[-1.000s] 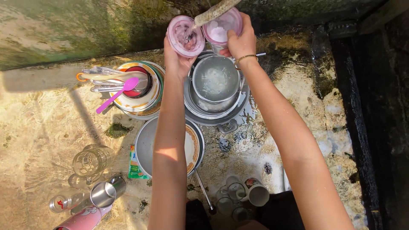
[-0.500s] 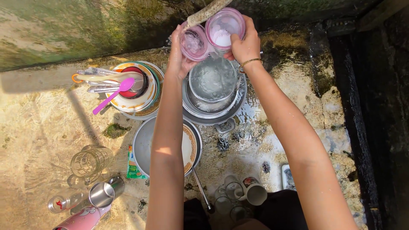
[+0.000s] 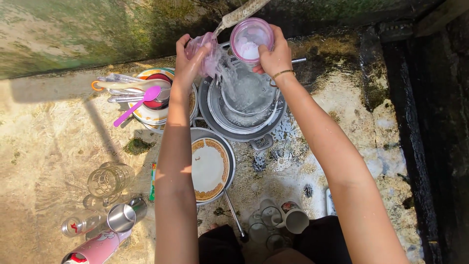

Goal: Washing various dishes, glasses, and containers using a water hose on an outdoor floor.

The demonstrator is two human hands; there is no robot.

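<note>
My left hand [image 3: 188, 61] grips a clear pink plastic cup [image 3: 202, 49], tipped so that water pours out of it into the stacked metal pots [image 3: 244, 105] below. My right hand [image 3: 273, 56] holds a second pink cup [image 3: 250, 35] upright, with white foam inside. A hose end [image 3: 239, 13] runs water from above, between the two cups. A thin gold bangle sits on my right wrist.
A stack of plates and bowls with spoons and a pink spoon [image 3: 137, 105] lies left of the pots. A patterned plate [image 3: 210, 168] in a pan lies below. Glass mugs [image 3: 108, 180], a steel cup [image 3: 121, 216] and small cups [image 3: 281, 220] stand on the wet stone floor. A mossy wall [image 3: 73, 34] rises behind.
My left hand has tilted its pink cup over, and water now spills from it into the pots. The view has shifted slightly, and more of the patterned plate shows.
</note>
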